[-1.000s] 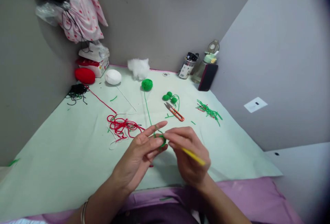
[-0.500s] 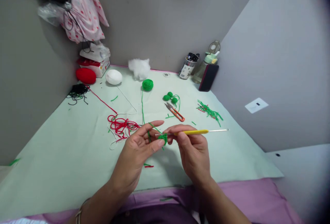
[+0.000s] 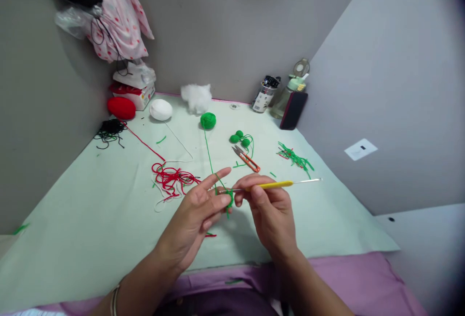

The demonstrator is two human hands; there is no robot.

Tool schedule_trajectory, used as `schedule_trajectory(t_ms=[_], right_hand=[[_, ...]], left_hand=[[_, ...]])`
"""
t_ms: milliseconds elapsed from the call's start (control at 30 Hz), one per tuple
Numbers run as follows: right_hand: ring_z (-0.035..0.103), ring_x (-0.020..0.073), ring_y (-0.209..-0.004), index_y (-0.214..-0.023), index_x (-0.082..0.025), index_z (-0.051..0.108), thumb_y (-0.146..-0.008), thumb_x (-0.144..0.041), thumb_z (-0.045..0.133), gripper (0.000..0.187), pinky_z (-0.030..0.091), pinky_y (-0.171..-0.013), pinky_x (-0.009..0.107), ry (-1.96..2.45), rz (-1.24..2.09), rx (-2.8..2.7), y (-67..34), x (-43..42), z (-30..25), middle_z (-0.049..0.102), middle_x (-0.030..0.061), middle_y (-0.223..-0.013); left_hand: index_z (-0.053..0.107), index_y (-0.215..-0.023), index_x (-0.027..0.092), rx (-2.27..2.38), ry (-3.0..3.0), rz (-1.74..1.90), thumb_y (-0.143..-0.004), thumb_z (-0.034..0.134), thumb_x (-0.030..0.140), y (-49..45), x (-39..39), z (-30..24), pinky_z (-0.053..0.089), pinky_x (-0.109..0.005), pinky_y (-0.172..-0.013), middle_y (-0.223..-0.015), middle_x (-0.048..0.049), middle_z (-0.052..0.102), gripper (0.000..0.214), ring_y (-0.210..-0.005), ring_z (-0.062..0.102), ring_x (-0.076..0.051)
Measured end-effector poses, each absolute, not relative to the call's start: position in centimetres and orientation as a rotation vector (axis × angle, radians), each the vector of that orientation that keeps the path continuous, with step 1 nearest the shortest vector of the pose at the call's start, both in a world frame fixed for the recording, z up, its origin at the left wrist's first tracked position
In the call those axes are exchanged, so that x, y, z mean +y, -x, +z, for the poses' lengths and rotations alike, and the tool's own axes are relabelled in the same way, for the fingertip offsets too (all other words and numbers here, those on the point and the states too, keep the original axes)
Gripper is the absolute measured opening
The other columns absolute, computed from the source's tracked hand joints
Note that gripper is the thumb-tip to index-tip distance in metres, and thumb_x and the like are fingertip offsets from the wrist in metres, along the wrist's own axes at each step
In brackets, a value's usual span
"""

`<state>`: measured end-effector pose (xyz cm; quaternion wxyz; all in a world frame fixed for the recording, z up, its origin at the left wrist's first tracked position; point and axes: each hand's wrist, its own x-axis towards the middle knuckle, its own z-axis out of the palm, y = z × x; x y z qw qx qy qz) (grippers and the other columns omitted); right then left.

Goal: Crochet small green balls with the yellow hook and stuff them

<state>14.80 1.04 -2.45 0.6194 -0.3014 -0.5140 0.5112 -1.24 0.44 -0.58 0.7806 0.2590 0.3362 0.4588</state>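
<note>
Between thumb and fingers, my left hand (image 3: 196, 212) pinches a small green crochet piece (image 3: 230, 199), with its index finger stretched out. Green yarn (image 3: 208, 151) runs over that finger from a green yarn ball (image 3: 208, 120) further back. My right hand (image 3: 271, 209) is closed around the yellow handle of a crochet hook (image 3: 278, 185). The hook's metal tip points left and meets the green piece; whether it sits inside a loop is too small to tell. Orange thread snips (image 3: 247, 159) and several small green crochet balls (image 3: 240, 137) lie beyond my hands.
Tangled red yarn (image 3: 172, 178) lies left of my hands, near a white yarn ball (image 3: 161, 110) and a red one (image 3: 121, 108). White stuffing (image 3: 196, 98) sits at the back. Green scraps (image 3: 295, 156), a phone (image 3: 294, 111) and a bottle (image 3: 283, 102) are at the right.
My left hand has turned slightly, its index finger more raised, and the green piece has tilted downward. The yarn from the green ball now slants further right. The hook has barely moved.
</note>
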Motion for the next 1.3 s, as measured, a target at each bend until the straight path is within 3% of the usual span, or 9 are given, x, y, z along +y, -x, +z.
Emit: schedule_trajectory(t_ms=[167, 267, 400, 500, 1000, 1300], right_hand=[[0.062, 0.0115, -0.063, -0.089, -0.021, 0.080, -0.093, -0.037, 0.075, 0.017, 0.054, -0.060, 0.024, 0.745, 1.210, -1.037, -15.0, 1.6, -1.7, 0.070, 0.0021, -0.080], [0.059, 0.0111, -0.059, -0.085, -0.021, 0.078, -0.092, -0.039, 0.077, 0.019, 0.052, -0.056, 0.024, 0.767, 1.304, -0.994, -15.2, 1.8, -1.5, 0.068, 0.0011, -0.075], [0.062, 0.0129, -0.067, -0.090, -0.023, 0.080, -0.095, -0.037, 0.074, 0.016, 0.053, -0.063, 0.026, 0.715, 1.259, -1.095, -15.0, 1.5, -2.0, 0.072, 0.0020, -0.080], [0.067, 0.0169, -0.082, -0.097, -0.026, 0.081, -0.098, -0.033, 0.070, 0.014, 0.055, -0.073, 0.030, 0.715, 1.103, -1.256, -14.9, 1.1, -2.6, 0.076, 0.0048, -0.094], [0.069, 0.0149, -0.068, -0.093, -0.021, 0.072, -0.103, -0.038, 0.062, 0.022, 0.059, -0.065, 0.030, 0.727, 1.175, -1.209, -15.3, 1.3, -1.9, 0.077, 0.0047, -0.087], [0.073, 0.0206, -0.093, -0.115, -0.024, 0.072, -0.104, -0.013, 0.053, 0.025, 0.060, -0.079, 0.036, 0.736, 0.509, -1.755, -15.7, -0.3, -1.8, 0.078, 0.0078, -0.101]], left_hand=[[0.079, -0.123, 0.021, 0.631, -0.452, 0.985, -0.077, 0.088, 0.024, 1.7, 0.7, -0.7, 0.050, -0.020, -0.066, -0.080, 0.0024, 0.066, 0.047, -0.048, 0.023, -0.001], [0.080, -0.120, 0.023, 0.625, -0.480, 1.006, -0.078, 0.088, 0.023, 1.4, 0.7, -1.0, 0.052, -0.022, -0.076, -0.075, 0.0059, 0.060, 0.043, -0.048, 0.030, 0.000], [0.079, -0.121, 0.028, 0.725, -0.642, 1.110, -0.080, 0.087, 0.025, 0.8, 0.4, -1.4, 0.048, -0.020, -0.082, -0.083, 0.0028, 0.065, 0.042, -0.079, 0.062, -0.008], [0.078, -0.120, 0.032, 0.751, -0.733, 1.142, -0.082, 0.086, 0.025, 0.7, 0.1, -1.7, 0.048, -0.023, -0.091, -0.089, 0.0022, 0.067, 0.039, -0.094, 0.064, -0.012], [0.078, -0.120, 0.032, 0.851, -0.758, 1.203, -0.082, 0.087, 0.026, 1.3, -0.2, -1.6, 0.048, -0.022, -0.086, -0.087, 0.0032, 0.065, 0.040, -0.088, 0.060, -0.011], [0.078, -0.118, 0.033, 0.979, -0.879, 1.267, -0.082, 0.084, 0.024, 1.2, 0.0, -1.8, 0.049, -0.026, -0.090, -0.087, 0.0030, 0.063, 0.037, -0.090, 0.061, -0.013]])
